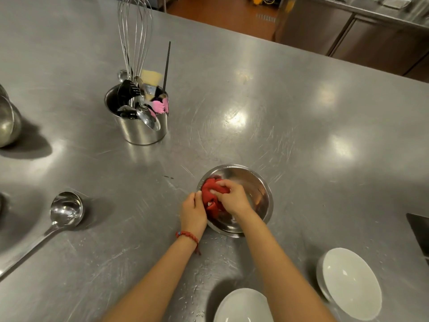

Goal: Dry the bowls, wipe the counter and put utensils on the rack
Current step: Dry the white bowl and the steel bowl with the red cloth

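Pressing a red cloth (pixel 212 196) into the steel bowl (pixel 255 182), the right hand (pixel 233 197) grips it while the left hand (pixel 192 210) pinches the rim, so a hard push could skid the bowl across the wet bench (pixel 301 135).

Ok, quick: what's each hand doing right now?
Left hand: gripping the steel bowl's rim.
Right hand: closed on the red cloth inside the bowl.

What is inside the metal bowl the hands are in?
A bunched red cloth sits inside the metal bowl, pressed by the right hand. The left hand steadies the rim. The bowl's bottom under the cloth is covered, so it can't be seen.
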The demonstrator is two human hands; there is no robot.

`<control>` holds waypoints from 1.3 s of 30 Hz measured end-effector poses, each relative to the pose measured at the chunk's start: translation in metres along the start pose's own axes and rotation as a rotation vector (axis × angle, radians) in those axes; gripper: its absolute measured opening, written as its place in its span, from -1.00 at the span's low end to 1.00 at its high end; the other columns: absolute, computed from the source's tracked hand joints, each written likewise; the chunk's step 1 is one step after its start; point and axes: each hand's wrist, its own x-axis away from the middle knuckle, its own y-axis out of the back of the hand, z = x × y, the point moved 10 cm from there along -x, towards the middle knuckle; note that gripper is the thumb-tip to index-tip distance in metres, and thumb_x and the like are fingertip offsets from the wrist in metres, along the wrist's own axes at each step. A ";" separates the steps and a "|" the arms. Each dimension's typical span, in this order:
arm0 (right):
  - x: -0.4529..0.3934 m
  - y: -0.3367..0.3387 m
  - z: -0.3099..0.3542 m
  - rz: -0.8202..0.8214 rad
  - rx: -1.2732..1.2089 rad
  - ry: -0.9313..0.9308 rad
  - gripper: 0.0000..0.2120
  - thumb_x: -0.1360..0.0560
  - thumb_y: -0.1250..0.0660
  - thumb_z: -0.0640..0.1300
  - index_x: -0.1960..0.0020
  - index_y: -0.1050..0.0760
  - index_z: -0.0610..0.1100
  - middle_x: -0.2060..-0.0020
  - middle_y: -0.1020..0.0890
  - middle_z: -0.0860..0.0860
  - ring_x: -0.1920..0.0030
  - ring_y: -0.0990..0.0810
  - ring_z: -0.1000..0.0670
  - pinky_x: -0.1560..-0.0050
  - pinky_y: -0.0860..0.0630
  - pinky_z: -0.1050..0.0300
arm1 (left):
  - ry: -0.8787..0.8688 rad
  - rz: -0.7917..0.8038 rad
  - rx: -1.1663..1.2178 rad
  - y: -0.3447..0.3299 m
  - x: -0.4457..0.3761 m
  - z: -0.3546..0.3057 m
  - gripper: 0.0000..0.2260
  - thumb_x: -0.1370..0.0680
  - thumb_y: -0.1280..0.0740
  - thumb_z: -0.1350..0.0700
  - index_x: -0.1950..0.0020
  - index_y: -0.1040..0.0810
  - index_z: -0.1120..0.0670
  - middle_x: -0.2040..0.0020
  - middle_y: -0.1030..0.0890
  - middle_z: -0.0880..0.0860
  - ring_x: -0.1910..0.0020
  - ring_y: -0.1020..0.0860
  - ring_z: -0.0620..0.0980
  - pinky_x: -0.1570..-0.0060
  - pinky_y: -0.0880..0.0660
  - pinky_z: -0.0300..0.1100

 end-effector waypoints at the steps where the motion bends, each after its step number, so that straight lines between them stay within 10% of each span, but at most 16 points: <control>1: 0.000 0.002 0.001 -0.052 -0.019 0.012 -0.74 -0.43 -0.39 -0.19 -0.11 -0.53 -0.15 -0.02 -0.57 -0.06 0.00 -0.49 0.01 -0.07 -0.44 0.16 | -0.001 -0.006 0.001 -0.001 0.001 -0.002 -0.68 -0.60 -0.12 0.15 0.36 -0.36 0.09 0.42 -0.39 -0.01 0.41 -0.34 -0.10 0.30 -0.33 -0.16; 10: 0.012 0.039 -0.018 -0.661 -0.679 -0.141 -0.85 -0.50 -0.30 -0.16 -0.02 -0.36 -0.02 0.13 -0.52 0.07 0.03 -0.51 0.00 -0.01 -0.44 0.11 | -0.015 -0.055 -0.009 -0.004 0.037 -0.006 -0.64 -0.59 -0.15 0.15 0.42 -0.27 0.05 0.47 -0.32 0.00 0.48 -0.28 -0.09 0.52 -0.26 -0.41; 16: 0.007 0.040 -0.026 -0.425 -0.357 -0.169 -0.84 -0.47 -0.35 -0.15 0.02 -0.41 0.00 0.04 -0.57 -0.04 0.02 -0.53 -0.06 -0.09 -0.52 -0.02 | 0.052 0.070 -0.035 0.003 0.017 0.002 -0.64 -0.52 -0.27 0.05 0.41 -0.42 0.22 0.45 -0.43 0.21 0.42 -0.44 0.16 0.33 -0.50 0.10; 26: 0.013 0.008 -0.009 0.126 0.060 0.203 -0.74 -0.41 -0.41 -0.22 -0.09 -0.55 -0.11 -0.05 -0.57 -0.01 -0.07 -0.51 0.04 -0.13 -0.45 0.16 | -0.091 0.208 -0.213 -0.022 -0.035 -0.031 -0.60 -0.57 -0.21 0.07 0.48 -0.28 0.07 0.49 -0.33 0.03 0.45 -0.30 -0.05 0.33 -0.24 -0.15; 35: 0.020 0.027 -0.042 -0.523 -0.669 -0.221 -0.75 -0.49 -0.32 -0.15 -0.15 -0.45 -0.15 0.03 -0.60 -0.08 0.02 -0.56 -0.05 -0.15 -0.49 0.00 | -0.004 0.152 -0.071 -0.021 -0.004 -0.014 -0.63 -0.58 -0.17 0.14 0.45 -0.35 0.03 0.47 -0.39 -0.01 0.45 -0.34 -0.09 0.41 -0.29 -0.20; 39: 0.021 0.021 -0.036 -0.462 -0.445 -0.238 -0.73 -0.50 -0.31 -0.15 -0.19 -0.45 -0.17 0.05 -0.57 -0.07 0.03 -0.54 -0.05 0.04 -0.52 0.10 | 0.010 0.145 -0.051 -0.020 -0.004 -0.014 -0.65 -0.59 -0.15 0.13 0.41 -0.40 0.01 0.43 -0.43 0.00 0.41 -0.39 -0.10 0.34 -0.34 -0.17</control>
